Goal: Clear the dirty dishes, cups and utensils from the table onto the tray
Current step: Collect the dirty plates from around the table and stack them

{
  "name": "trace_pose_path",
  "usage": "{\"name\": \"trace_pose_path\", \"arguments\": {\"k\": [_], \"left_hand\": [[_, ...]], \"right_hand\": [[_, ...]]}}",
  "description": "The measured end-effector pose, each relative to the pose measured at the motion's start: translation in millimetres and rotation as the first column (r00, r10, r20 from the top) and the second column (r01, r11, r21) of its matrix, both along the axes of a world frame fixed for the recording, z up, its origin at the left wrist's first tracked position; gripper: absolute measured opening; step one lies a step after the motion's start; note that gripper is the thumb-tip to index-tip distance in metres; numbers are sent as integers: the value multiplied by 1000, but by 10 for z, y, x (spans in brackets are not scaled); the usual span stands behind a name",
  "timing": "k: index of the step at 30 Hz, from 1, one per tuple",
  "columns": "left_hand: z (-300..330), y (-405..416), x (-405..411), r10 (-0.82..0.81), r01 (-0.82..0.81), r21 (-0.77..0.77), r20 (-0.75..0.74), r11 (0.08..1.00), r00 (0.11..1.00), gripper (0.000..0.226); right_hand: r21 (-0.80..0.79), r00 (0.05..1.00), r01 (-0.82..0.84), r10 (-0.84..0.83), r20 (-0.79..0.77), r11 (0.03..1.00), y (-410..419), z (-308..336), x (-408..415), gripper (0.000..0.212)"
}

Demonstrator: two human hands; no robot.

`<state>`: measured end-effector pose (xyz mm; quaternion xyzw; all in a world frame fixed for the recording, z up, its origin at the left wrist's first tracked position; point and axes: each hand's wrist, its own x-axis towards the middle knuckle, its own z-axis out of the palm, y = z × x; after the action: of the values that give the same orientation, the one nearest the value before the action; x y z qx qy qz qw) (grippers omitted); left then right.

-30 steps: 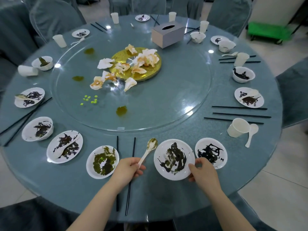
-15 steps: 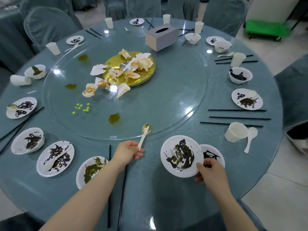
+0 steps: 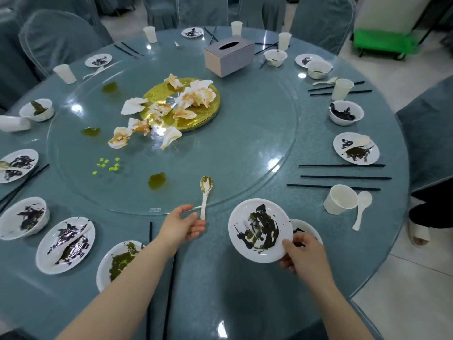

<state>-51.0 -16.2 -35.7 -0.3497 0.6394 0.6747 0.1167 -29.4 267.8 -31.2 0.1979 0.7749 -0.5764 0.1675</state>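
Far left: bowl [image 3: 23, 218] and plate [image 3: 65, 244] streaked dark, next plate [image 3: 115, 262] smeared green. Left hand [image 3: 182, 225] pinched spoon [image 3: 205, 196] by its handle, soiled bowl end raised. Right hand [image 3: 305, 256] gripped smeared dish [image 3: 260, 230] at its rim, tilted over another plate [image 3: 309, 231]. Farther right, cup [image 3: 340, 199] on its side, contents unclear.

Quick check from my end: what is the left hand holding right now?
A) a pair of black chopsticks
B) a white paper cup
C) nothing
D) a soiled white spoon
D: the left hand pinches the handle end of the soiled white spoon, bowl pointing away over the table, while the right hand grips the stained plate by its near rim.
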Motion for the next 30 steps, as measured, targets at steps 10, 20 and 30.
{"name": "trace_pose_path", "arguments": {"k": [10, 20, 30], "left_hand": [[172, -124, 487, -77, 75, -29, -54, 997, 996, 10], [433, -424, 1093, -172, 159, -153, -80, 975, 982, 13], [541, -1002, 1909, 106, -131, -193, -134, 972, 985, 18]], "right_hand": [[10, 987, -155, 156, -32, 988, -426, 181, -58, 6], [15, 922, -386, 386, -19, 922, -1065, 327, 45, 7], [-5, 805, -591, 589, -70, 807, -1894, 409, 323, 2]]}}
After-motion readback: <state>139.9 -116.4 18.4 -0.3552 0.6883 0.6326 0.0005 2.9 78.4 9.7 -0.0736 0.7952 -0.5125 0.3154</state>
